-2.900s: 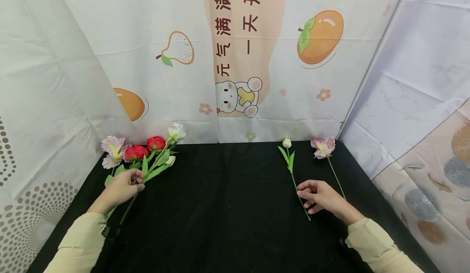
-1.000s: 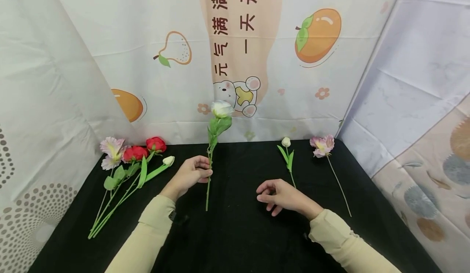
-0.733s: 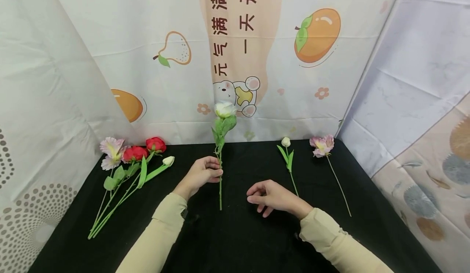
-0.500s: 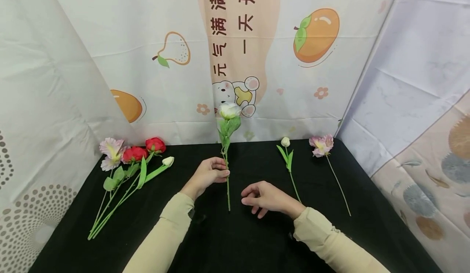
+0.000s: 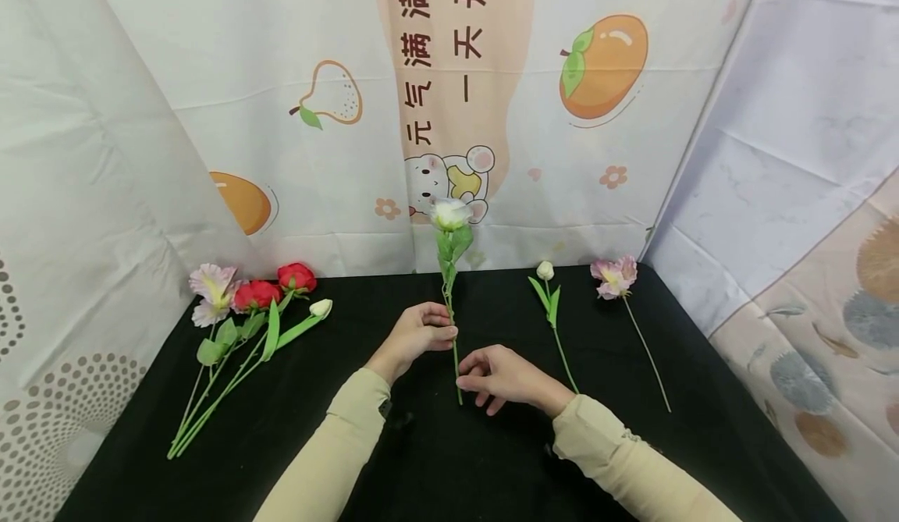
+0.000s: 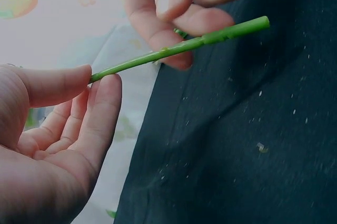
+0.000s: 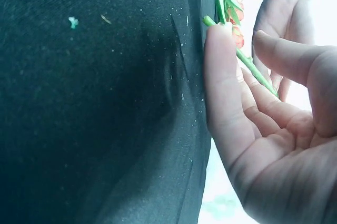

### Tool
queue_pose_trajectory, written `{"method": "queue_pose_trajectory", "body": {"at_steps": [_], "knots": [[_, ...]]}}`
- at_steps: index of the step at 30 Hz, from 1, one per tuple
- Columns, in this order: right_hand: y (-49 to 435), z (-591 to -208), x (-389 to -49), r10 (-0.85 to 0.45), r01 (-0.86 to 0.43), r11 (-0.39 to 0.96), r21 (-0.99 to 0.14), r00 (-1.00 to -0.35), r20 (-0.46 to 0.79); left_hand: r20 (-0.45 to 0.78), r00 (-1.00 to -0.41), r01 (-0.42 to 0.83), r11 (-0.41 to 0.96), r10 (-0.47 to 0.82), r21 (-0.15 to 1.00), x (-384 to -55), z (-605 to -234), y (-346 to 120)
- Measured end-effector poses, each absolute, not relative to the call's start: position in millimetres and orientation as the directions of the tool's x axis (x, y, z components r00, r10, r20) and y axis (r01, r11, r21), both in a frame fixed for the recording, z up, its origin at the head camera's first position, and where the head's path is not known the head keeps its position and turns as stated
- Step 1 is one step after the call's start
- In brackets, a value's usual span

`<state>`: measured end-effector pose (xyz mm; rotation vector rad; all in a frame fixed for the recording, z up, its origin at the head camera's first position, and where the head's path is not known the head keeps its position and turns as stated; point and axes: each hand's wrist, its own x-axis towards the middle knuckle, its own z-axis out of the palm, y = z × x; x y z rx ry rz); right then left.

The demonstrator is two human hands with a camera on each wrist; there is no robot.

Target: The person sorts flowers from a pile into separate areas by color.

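My left hand [image 5: 417,339] pinches the green stem of a white rose [image 5: 452,214] between thumb and forefinger, holding it upright with its bloom at the top. In the left wrist view, the stem's cut end [image 6: 253,26] sticks out past the left fingertips [image 6: 109,84]. My right hand [image 5: 506,378] is at the lower stem, its fingers loosely bent. The right wrist view shows the right thumb [image 7: 287,58] and forefinger [image 7: 221,71] spread apart, with the stem [image 7: 253,69] passing behind the fingertips.
On the black cloth [image 5: 421,459], at left, lie a pink flower [image 5: 213,284], red flowers [image 5: 297,276] and a white tulip [image 5: 321,308], stems crossing. At right lie another white tulip [image 5: 545,271] and a pink flower [image 5: 615,278]. Printed curtains [image 5: 267,30] stand behind.
My left hand has lifted the white rose from the left bunch and carried it right to the middle. My right hand has left the right-hand tulip and moved left to the rose's stem.
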<state>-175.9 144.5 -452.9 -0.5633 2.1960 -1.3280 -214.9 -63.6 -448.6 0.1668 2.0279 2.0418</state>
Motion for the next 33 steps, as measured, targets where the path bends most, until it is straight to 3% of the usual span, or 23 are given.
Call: {"method": "queue_pose_trajectory", "body": {"at_steps": [33], "knots": [[143, -460, -175, -0.533, -0.073, 0.438, -0.896, -0.823, -0.194, -0.108, -0.959, -0.096, 0.058, 0.261, 0.994, -215, -451, -52]]}}
